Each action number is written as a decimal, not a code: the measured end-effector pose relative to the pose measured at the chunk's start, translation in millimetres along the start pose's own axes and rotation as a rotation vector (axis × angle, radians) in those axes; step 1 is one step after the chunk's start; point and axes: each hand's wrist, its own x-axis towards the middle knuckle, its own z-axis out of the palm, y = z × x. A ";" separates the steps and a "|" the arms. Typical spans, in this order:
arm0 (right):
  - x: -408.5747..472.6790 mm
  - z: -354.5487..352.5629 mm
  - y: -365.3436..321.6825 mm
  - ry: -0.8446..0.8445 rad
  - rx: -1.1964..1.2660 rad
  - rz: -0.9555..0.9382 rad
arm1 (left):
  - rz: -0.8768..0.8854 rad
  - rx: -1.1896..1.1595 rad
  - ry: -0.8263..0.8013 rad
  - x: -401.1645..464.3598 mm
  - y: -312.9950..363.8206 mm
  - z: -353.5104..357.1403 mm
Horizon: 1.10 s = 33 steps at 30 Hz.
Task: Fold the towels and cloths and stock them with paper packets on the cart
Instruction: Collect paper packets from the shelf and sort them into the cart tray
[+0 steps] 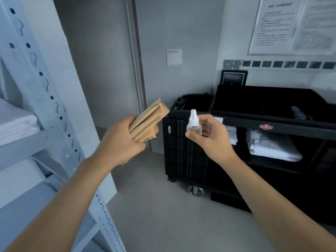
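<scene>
Brown paper packets (pixel 148 122) sit fanned in my left hand (pixel 120 140), fingers curled round their near ends, long axis running up and away to the right, toward the cart (pixel 272 124). I count at least three packets in the bundle, maybe four; the layers overlap too much to be sure. My right hand (pixel 212 137) pinches one small clear spray bottle (pixel 194 124) between thumb and fingertips, upright, white nozzle on top.

What I judge the next move turns on: the cart lies ahead and to the right of both hands, and the right hand is the nearer one, just before the cart's left end. The packets' far tips point at the top left corner of the cart, yet they are still apart from it, held in the air over the floor.

Already on the cart's middle shelf I see two stacks of folded white towels (pixel 272 146), one small near the left edge, one larger to its right. On the grey rack (pixel 54 110) at my left lies more folded white linen (pixel 16 122).
</scene>
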 end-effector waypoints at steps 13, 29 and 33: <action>14.2 -106.9 64.7 0.200 -0.173 0.143 | 0.172 -0.099 -0.217 112.7 29.6 132.9; 81.9 -159.6 133.1 0.423 -0.450 0.281 | 0.422 -0.122 -0.377 275.2 17.0 263.5; 79.2 -177.0 140.2 0.478 -0.531 0.333 | 0.536 -0.063 -0.347 285.9 29.0 298.0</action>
